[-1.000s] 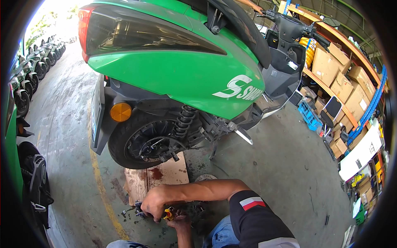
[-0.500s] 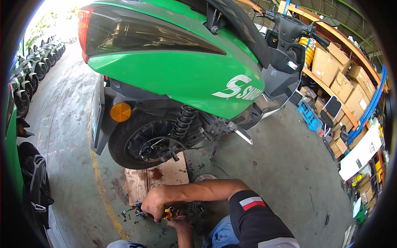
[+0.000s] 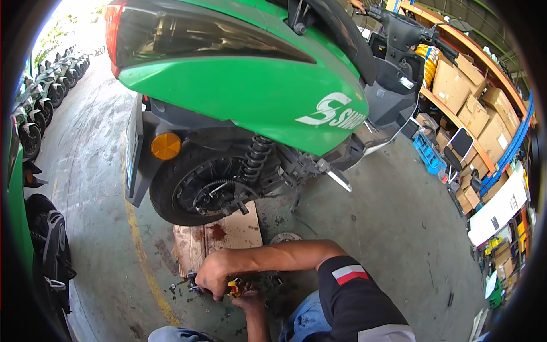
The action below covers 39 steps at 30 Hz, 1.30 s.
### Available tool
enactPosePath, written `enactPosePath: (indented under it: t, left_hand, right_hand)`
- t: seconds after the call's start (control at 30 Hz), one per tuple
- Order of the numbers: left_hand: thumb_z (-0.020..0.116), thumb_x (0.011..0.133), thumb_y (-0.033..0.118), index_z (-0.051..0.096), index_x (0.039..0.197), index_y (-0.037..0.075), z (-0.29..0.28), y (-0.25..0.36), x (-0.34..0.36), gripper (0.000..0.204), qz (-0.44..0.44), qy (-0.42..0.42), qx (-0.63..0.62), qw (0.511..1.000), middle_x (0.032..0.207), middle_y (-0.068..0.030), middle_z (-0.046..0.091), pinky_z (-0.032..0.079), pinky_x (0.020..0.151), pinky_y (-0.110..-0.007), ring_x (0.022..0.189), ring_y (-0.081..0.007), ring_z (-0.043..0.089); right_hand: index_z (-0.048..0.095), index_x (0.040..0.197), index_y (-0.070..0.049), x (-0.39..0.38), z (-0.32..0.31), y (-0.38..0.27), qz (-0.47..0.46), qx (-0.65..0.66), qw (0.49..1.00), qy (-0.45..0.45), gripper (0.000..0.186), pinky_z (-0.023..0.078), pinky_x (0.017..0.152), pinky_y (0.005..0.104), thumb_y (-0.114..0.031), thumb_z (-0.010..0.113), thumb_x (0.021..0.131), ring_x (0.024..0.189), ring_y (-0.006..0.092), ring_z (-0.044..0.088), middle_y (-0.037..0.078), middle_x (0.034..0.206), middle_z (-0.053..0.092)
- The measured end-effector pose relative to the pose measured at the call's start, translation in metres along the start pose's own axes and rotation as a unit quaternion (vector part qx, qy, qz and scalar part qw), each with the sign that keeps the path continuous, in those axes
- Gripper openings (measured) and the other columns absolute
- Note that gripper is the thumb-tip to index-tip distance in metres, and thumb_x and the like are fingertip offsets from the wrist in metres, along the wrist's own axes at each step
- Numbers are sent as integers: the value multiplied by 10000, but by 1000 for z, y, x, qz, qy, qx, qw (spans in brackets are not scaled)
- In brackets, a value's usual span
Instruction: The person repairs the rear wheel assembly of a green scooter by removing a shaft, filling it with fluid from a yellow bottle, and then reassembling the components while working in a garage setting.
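My right arm (image 3: pixel 285 260), in a dark sleeve, reaches across to the left. My right hand (image 3: pixel 211 276) is closed low over the floor, against a dark metal part (image 3: pixel 194 283); its grip is largely hidden. Just right of it my left hand (image 3: pixel 249 297), coming up from the lower edge, has its fingers closed round a yellow object (image 3: pixel 234 288), perhaps a tool handle. Both hands are close together at the near edge of a stained cardboard sheet (image 3: pixel 245 229). Beyond it stands a green scooter (image 3: pixel 228 102), its rear wheel (image 3: pixel 188 194) above the cardboard.
A metal disc (image 3: pixel 286 237) lies beside the cardboard. Small dark parts (image 3: pixel 277 280) are scattered around my hands. Boxes (image 3: pixel 472 115) fill an orange shelf at right, near a blue crate (image 3: pixel 428 153). Another scooter (image 3: pixel 48 245) stands at left. Someone's hand (image 3: pixel 357 5) is by the handlebar.
The view has shifted slightly. Both hands stay together in nearly the same place, with the yellow object now a little more exposed between them.
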<state>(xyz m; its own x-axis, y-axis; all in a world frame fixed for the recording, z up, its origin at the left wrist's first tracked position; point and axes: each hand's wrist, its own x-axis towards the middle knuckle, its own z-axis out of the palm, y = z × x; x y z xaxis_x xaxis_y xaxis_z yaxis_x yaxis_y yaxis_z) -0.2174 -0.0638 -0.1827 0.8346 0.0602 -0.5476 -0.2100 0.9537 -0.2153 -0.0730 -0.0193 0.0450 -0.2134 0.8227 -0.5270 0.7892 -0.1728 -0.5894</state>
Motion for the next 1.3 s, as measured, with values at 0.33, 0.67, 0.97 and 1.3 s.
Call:
enactPosePath:
  t: [0.33, 0.67, 0.97, 1.3]
  left_hand:
    - [353, 945, 483, 562, 860, 132, 19, -10, -2, 417, 52, 76, 13, 996, 750, -6, 583, 414, 506, -286, 612, -155, 522]
    - [374, 934, 469, 562, 854, 136, 19, -13, -2, 391, 63, 81, 14, 995, 745, -3, 585, 415, 503, -276, 607, -159, 529]
    - [408, 910, 427, 567, 839, 124, 1, -1, 9, 350, 34, 33, 13, 999, 706, -2, 558, 410, 497, -276, 562, -157, 491]
    - [431, 897, 422, 581, 819, 131, -20, 2, 20, 336, -13, -3, 0, 1000, 679, 3, 549, 413, 498, -281, 541, -157, 472]
  right_hand:
    - [725, 910, 35, -2, -5, -2, -2, -2, 1000, -1, 438, 487, 710, 406, -382, 735, 775, 730, 304, 625, 193, 780, 685]
    - [732, 941, 22, -3, -6, -5, 17, -7, 1000, -14, 434, 495, 719, 407, -387, 729, 796, 750, 301, 636, 191, 818, 698]
    - [733, 936, 25, 1, -6, -4, 11, -8, 1000, 1, 455, 502, 732, 405, -402, 742, 781, 772, 310, 650, 186, 819, 702]
    - [734, 916, 28, 7, 3, 4, 15, 3, 1000, -4, 454, 506, 714, 412, -403, 742, 774, 760, 295, 655, 177, 806, 704]
